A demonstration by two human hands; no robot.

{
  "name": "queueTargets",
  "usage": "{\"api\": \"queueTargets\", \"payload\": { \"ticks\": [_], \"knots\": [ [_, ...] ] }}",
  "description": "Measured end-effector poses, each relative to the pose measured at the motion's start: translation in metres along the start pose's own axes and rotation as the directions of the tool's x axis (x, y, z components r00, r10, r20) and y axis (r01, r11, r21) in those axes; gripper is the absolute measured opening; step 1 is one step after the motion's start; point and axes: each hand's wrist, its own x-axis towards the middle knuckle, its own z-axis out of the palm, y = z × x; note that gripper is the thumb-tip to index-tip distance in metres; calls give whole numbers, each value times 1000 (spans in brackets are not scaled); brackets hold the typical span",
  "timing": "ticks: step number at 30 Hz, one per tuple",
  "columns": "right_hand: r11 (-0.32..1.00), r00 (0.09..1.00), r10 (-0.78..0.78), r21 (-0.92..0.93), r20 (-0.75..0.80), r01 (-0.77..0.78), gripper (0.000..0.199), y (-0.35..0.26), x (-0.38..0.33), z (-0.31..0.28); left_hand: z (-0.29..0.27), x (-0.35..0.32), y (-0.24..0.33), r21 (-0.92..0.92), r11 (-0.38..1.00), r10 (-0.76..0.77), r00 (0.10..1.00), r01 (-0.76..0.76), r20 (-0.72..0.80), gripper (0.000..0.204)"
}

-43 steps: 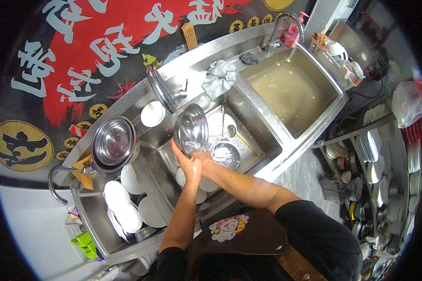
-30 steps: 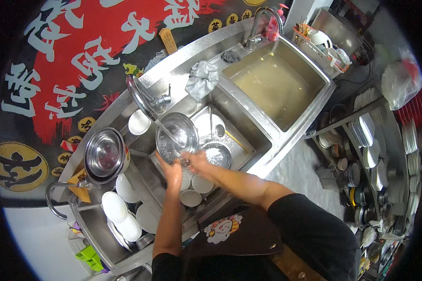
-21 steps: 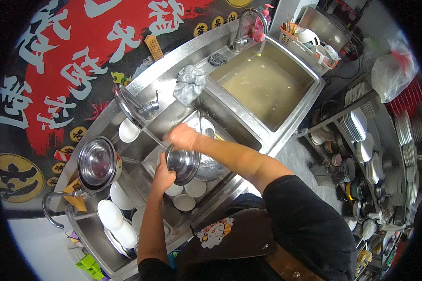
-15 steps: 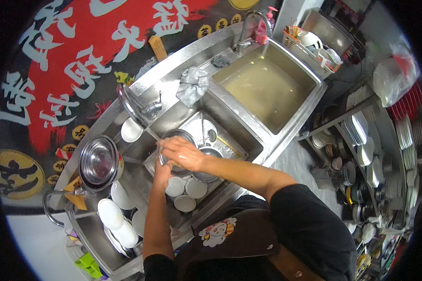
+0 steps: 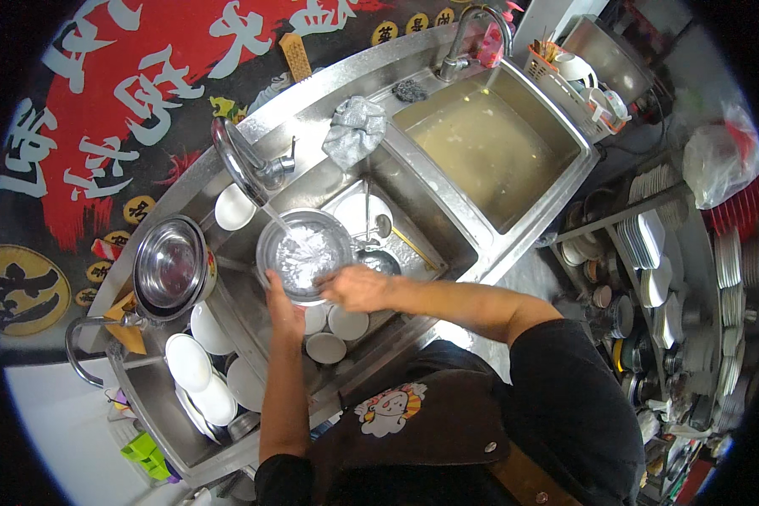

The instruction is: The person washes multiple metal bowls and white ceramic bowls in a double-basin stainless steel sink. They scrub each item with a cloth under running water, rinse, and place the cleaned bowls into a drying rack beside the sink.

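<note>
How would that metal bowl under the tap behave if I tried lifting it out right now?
The metal bowl probably feels slippery, since the tap is running water into it. The water pooling inside likely makes it heavier and sloshy. Both hands, left hand and right hand, grip its rim, which suggests it tips easily.

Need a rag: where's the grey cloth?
Head view, upper middle: the grey cloth is draped over the divider between the two sinks, right of the curved tap.

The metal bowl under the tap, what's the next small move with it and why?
Probably tip the metal bowl to pour the water out into the sink. Water from the faucet is running into it and it looks full of foamy water. The left hand grips its near rim and the right hand is at its right edge, so both are placed to tilt it.
</note>
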Motion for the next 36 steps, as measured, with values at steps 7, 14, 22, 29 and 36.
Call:
{"api": "queueTargets", "payload": {
  "ticks": [7,14,22,29,36],
  "knots": [
    [943,888,226,317,-400,-98,48,-14,43,14,45,-13,-15,112,992,-56,998,52,34,64],
    [951,989,-14,-309,-147,-33,38,42,-6,-9,23,-22,-2,141,990,32,994,-17,-109,56],
    [249,814,569,968,-117,-35,61,25,5,-36,-20,30,-55,-88,966,-250,965,244,-74,39],
    [601,858,512,729,-37,-327,56,0,-24,-72,18,48,8,997,56,174,984,-54,43,49],
    [253,836,489,877,247,-407,51,43,-15,-25,79,59,15,347,-440,-139,444,-828,885,56]
  ]
}}
